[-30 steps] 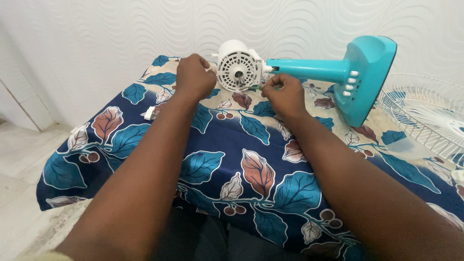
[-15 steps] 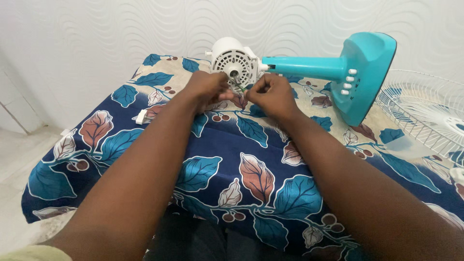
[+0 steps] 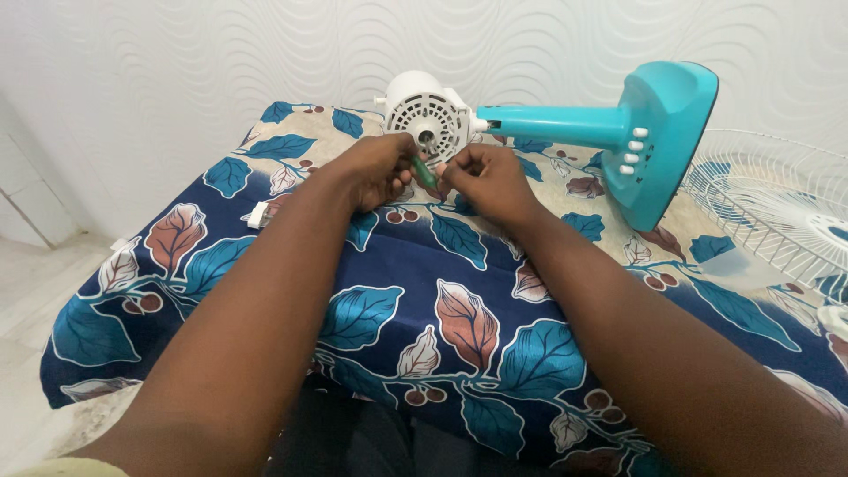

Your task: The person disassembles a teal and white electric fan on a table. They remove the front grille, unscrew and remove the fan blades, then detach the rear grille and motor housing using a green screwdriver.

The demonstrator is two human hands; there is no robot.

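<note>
A fan lies on its side on the leaf-patterned cloth (image 3: 380, 265): a white round motor housing (image 3: 424, 110) joined to a turquoise stand (image 3: 618, 132) with white buttons. My left hand (image 3: 375, 168) and my right hand (image 3: 481, 181) meet just in front of the motor housing. Between their fingertips is a small green screwdriver (image 3: 426, 170), tilted, pinched at both ends. The tip of the tool is hidden by my fingers.
A white wire fan guard (image 3: 777, 212) lies at the right edge of the cloth. A small white plastic part (image 3: 259, 214) rests on the cloth left of my left arm. A white textured wall stands behind; tiled floor shows at the left.
My left hand came off the motor housing and moved down to meet my right hand. The green screwdriver is now held between both hands in front of the motor.
</note>
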